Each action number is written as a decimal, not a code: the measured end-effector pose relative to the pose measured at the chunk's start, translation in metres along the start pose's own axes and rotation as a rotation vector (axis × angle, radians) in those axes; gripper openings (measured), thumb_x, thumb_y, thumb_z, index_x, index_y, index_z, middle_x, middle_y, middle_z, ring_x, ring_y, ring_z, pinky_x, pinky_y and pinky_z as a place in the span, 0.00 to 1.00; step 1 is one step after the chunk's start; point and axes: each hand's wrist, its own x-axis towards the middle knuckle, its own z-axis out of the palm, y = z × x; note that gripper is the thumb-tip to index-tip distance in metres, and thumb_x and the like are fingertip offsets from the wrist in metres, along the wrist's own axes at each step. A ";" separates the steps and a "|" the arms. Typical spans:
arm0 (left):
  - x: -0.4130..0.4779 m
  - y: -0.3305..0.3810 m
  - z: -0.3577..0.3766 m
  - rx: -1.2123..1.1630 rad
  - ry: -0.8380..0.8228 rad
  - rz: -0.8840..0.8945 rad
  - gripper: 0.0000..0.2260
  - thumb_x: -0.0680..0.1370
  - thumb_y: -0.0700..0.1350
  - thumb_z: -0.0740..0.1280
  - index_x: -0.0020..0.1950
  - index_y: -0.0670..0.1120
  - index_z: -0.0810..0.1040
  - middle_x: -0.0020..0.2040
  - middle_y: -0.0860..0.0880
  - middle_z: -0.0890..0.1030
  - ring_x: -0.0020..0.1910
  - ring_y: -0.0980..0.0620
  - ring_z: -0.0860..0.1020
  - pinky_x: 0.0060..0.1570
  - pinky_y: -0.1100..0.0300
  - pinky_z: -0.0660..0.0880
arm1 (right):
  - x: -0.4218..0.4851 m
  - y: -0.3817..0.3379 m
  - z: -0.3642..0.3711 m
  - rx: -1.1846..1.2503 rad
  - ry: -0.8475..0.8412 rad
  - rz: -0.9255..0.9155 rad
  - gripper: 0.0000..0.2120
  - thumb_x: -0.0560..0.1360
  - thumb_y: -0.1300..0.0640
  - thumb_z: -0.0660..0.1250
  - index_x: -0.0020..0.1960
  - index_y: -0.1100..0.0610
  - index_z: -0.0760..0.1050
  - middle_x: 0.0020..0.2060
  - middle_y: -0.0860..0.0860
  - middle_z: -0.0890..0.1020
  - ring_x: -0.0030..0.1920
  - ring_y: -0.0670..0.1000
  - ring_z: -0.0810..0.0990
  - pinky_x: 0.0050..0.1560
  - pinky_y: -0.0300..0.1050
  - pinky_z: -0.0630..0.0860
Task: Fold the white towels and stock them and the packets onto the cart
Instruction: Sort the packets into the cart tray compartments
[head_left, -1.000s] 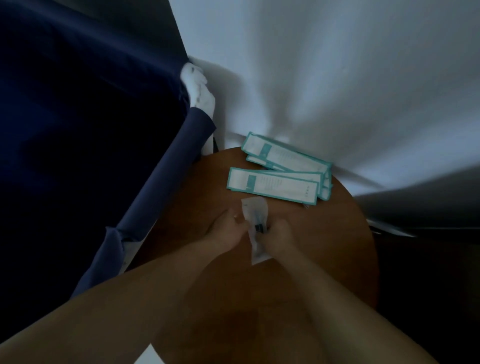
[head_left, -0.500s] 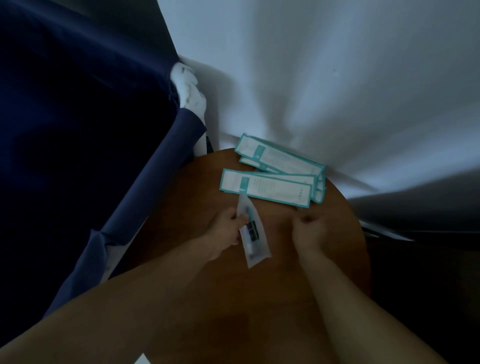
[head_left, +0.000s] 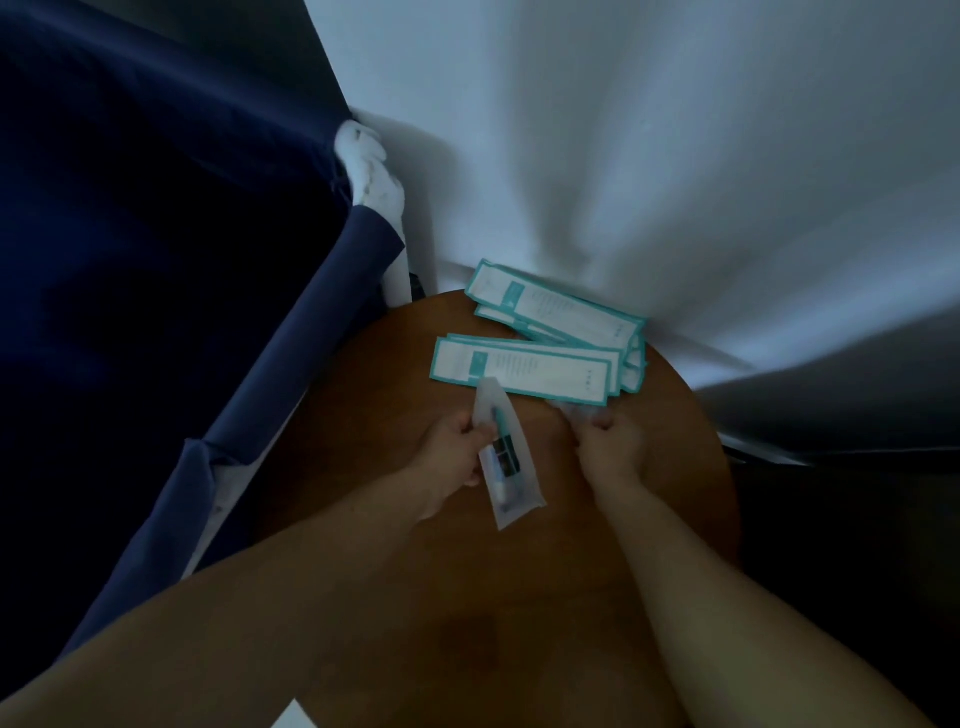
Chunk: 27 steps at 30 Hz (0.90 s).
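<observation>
Left hand (head_left: 457, 452) fingers (head_left: 470, 423) pinch a clear pouch (head_left: 511, 462) mid-table (head_left: 363, 415), right hand (head_left: 608, 441) curled by the far-edge packets (head_left: 524, 369), maybe gripping something, can't tell.

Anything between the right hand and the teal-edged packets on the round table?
Nothing clearly visible. The right hand is just short of the nearest teal-edged packet; something faint and translucent at its fingertips is too dim to identify. The clear packet gripped by the left hand is off to the side, tip overlapping that packet's left part.
</observation>
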 end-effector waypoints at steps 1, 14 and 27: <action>-0.003 0.001 0.001 -0.007 0.006 -0.006 0.09 0.84 0.46 0.60 0.61 0.46 0.75 0.53 0.44 0.82 0.51 0.46 0.80 0.48 0.52 0.76 | -0.012 0.001 -0.005 -0.022 -0.013 -0.003 0.13 0.72 0.47 0.72 0.36 0.53 0.74 0.41 0.54 0.83 0.45 0.59 0.81 0.47 0.49 0.77; -0.033 -0.020 0.003 -0.044 0.132 -0.109 0.06 0.82 0.44 0.61 0.54 0.43 0.75 0.42 0.44 0.79 0.40 0.48 0.78 0.36 0.58 0.73 | -0.065 0.041 -0.005 -0.456 0.107 -0.279 0.25 0.70 0.39 0.73 0.54 0.58 0.73 0.54 0.58 0.78 0.58 0.61 0.76 0.52 0.51 0.72; -0.066 -0.030 -0.005 -0.061 0.191 -0.106 0.07 0.83 0.44 0.60 0.56 0.43 0.76 0.44 0.45 0.79 0.45 0.47 0.79 0.49 0.53 0.77 | -0.081 0.026 -0.015 -0.562 -0.095 -0.397 0.15 0.74 0.47 0.65 0.56 0.55 0.70 0.50 0.59 0.82 0.51 0.63 0.81 0.51 0.53 0.78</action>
